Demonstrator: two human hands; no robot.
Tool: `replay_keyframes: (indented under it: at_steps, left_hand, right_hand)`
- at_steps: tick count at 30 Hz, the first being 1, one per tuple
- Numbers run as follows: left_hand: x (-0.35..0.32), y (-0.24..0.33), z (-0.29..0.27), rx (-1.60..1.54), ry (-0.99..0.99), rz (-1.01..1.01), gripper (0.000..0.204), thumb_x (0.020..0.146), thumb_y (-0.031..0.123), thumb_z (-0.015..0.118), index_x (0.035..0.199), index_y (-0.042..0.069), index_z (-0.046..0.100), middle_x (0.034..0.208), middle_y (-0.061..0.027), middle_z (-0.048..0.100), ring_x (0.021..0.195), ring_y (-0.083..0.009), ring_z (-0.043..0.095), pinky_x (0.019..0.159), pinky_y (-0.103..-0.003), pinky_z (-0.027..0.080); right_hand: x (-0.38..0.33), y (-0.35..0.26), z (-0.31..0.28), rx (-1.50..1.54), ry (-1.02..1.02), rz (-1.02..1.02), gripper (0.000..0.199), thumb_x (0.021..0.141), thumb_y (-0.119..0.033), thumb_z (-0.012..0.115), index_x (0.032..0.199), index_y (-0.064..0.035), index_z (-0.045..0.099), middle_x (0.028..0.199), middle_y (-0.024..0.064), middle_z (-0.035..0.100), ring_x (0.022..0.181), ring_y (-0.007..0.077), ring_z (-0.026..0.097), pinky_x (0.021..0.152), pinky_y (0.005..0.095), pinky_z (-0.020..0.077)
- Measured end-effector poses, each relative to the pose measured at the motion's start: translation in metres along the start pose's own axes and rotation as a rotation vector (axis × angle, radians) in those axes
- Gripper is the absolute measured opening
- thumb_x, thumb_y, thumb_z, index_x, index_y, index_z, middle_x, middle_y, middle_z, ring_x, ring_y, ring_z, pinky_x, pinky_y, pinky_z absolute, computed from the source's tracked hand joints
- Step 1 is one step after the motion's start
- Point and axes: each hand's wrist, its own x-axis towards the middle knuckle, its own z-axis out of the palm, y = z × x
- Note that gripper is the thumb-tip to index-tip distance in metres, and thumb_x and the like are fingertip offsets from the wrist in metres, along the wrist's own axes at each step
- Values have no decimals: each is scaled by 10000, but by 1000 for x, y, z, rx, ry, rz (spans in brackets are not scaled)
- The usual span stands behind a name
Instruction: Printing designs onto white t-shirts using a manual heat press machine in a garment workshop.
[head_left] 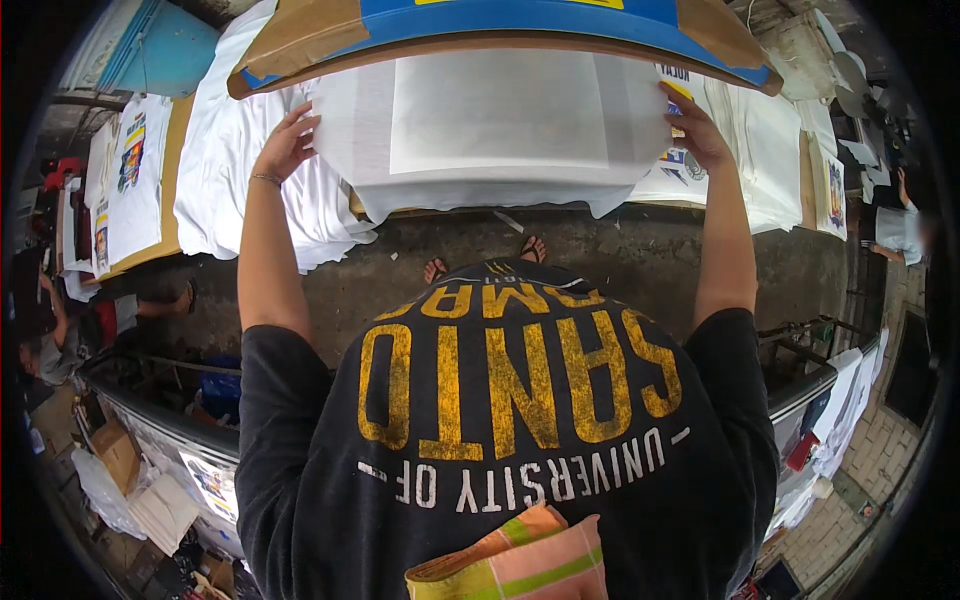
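A white shirt lies spread flat on a board in front of me, under a raised wooden screen frame with blue tape. My left hand rests flat on the shirt's left edge, fingers apart. My right hand presses on the shirt's right edge. Neither hand grips anything that I can see. My black shirt with yellow lettering fills the lower middle of the view.
White shirts are piled on the table to the left, printed shirts lie further left, more at right. A person sits low at left; another stands at far right. A concrete floor lies below.
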Motion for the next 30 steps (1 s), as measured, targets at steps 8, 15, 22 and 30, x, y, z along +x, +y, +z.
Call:
replay_keyframes:
  at_steps: [8, 15, 22, 30]
  left_hand:
    - [-2, 15, 9, 94, -8, -9, 497, 875, 151, 598, 1345, 169, 437, 1091, -5, 601, 945, -141, 586, 791, -332, 486]
    - [-13, -1, 40, 625, 324, 418, 440, 848, 221, 664, 1263, 149, 539, 1068, -49, 610, 925, -172, 568, 758, -278, 463]
    - [-62, -35, 114, 945, 137, 964, 401, 788, 247, 683, 1183, 206, 632, 1109, -104, 563, 1005, -282, 515, 872, -365, 411]
    - [-76, -34, 122, 1098, 229, 913, 398, 810, 332, 649, 1199, 250, 628, 1217, -86, 476, 1117, -290, 418, 987, -390, 299]
  right_hand:
    - [-5, -3, -5, -115, 19, -22, 564, 836, -78, 547, 1373, -220, 450, 1283, 48, 493, 1056, 157, 551, 727, 254, 519]
    - [-4, 18, 24, -666, 451, -305, 371, 848, -167, 626, 1217, -135, 597, 1029, 101, 656, 925, 153, 612, 747, 276, 494]
    - [-38, 66, 108, -787, 392, -779, 313, 821, -186, 631, 1131, -146, 654, 1171, 77, 609, 1110, 260, 534, 991, 387, 343]
    - [-39, 68, 124, -829, 448, -733, 319, 843, -240, 606, 1160, -241, 648, 1295, 58, 529, 1156, 252, 496, 1016, 413, 267]
